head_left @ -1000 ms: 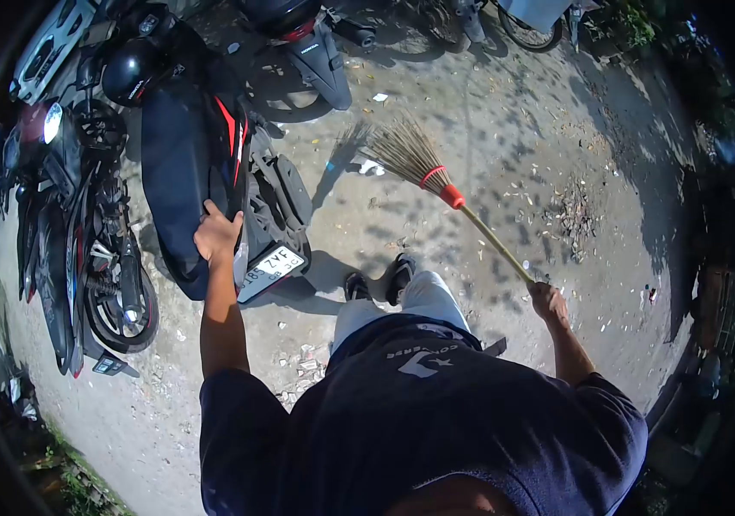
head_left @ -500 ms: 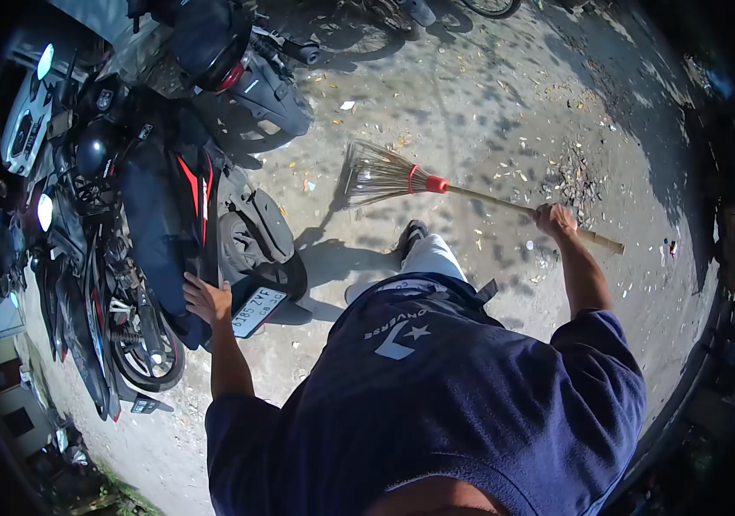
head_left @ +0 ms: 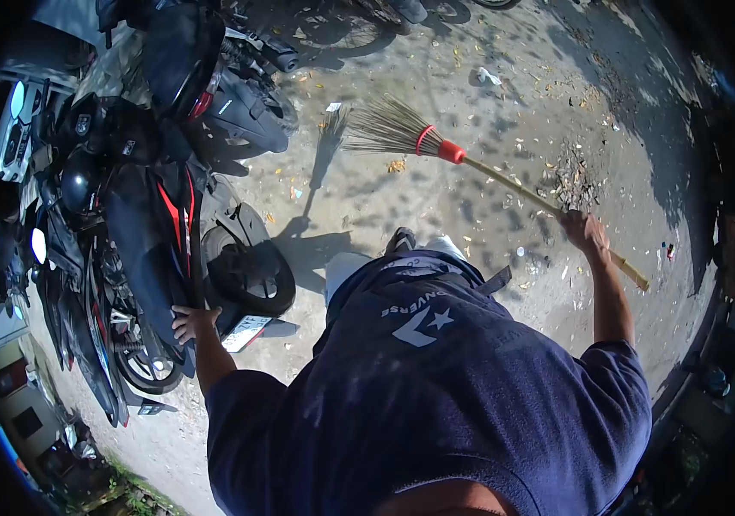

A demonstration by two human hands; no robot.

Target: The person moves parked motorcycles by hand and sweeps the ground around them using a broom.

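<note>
Broom (head_left: 452, 152) and right hand (head_left: 587, 232) have shifted in view, the bristles (head_left: 393, 129) now higher and the handle (head_left: 518, 188) slanting more steeply; the right hand is closed round the handle near its butt end, the broom out over the ground (head_left: 436, 198); the left hand (head_left: 196, 323), fingers spread, rests at the rear of the bike's seat (head_left: 146, 245); a firm right grip seems best, bristles clear of the rear wheel (head_left: 256, 273), left palm steady; a leaf heap (head_left: 575, 176) lies beyond the handle; no container shows by either hand.
</note>
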